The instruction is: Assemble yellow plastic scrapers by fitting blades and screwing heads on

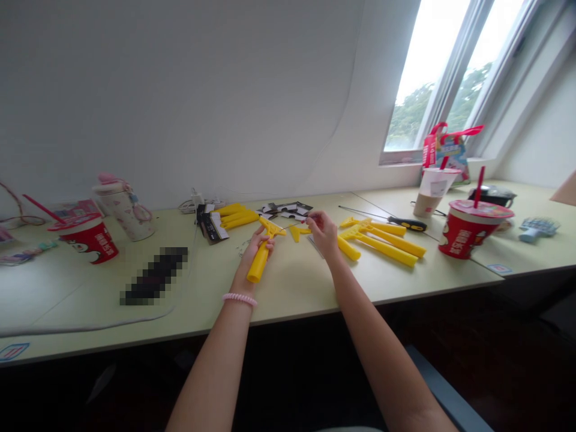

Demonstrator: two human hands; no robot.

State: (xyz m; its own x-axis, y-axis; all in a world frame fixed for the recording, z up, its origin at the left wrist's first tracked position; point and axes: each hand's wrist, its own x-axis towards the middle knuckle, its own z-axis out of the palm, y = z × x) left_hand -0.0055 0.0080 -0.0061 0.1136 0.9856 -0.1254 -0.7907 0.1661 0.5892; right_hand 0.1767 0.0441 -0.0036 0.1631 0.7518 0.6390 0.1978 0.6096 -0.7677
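My left hand [257,247] is wrapped round a yellow T-shaped plastic handle [258,264], its hollow round end towards me and its wider head away. My right hand [322,229] is closed in a pinch to the right of that head. Between the two runs a thin dark rod [293,225], from my right fingertips to the handle's head; its kind is too small to make out. On the table behind and between my hands lies a small yellow plastic piece [294,234]. Several similar yellow handles [389,247] lie by my right forearm.
More yellow handles [236,216] and black packaging cards [211,225] lie at the back. A long screwdriver [407,224] rests at right, near a red cup [465,234] and a milky drink [427,201]. At left are another red cup [92,240], a bottle [126,213] and a pixelated dark object [155,277].
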